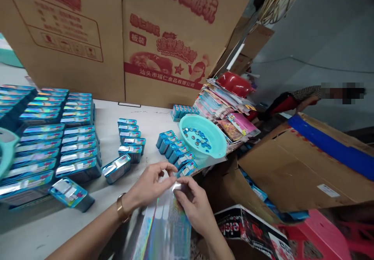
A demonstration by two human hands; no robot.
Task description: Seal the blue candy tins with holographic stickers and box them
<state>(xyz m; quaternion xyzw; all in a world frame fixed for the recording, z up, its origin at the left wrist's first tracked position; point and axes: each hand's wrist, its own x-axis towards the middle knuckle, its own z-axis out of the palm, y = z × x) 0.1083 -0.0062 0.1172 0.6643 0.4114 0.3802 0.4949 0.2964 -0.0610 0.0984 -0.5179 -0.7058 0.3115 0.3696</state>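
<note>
A shiny holographic sheet (165,229), rainbow-streaked with pale oblong patches, hangs in front of me below both hands. At its upper edge my left hand (153,184) has its fingers bent and thumb drawn in. My right hand (195,203) pinches a small silvery piece at the sheet's top, close to the left thumb; whether this piece is still joined to the sheet I cannot tell. Just beyond the hands stands a slanting row of small blue tins (177,151). To the left lie a single blue tin (117,168) and another tilted tin (71,194), both with silvery strips on top.
A turquoise basin (217,135) holds small round blue pieces. Blocks of blue tins (77,135) fill the table's left side. Behind rises a large cardboard box (163,61). At right are an open carton (292,166), a pink stool (321,232) and, farther off, a person (309,94).
</note>
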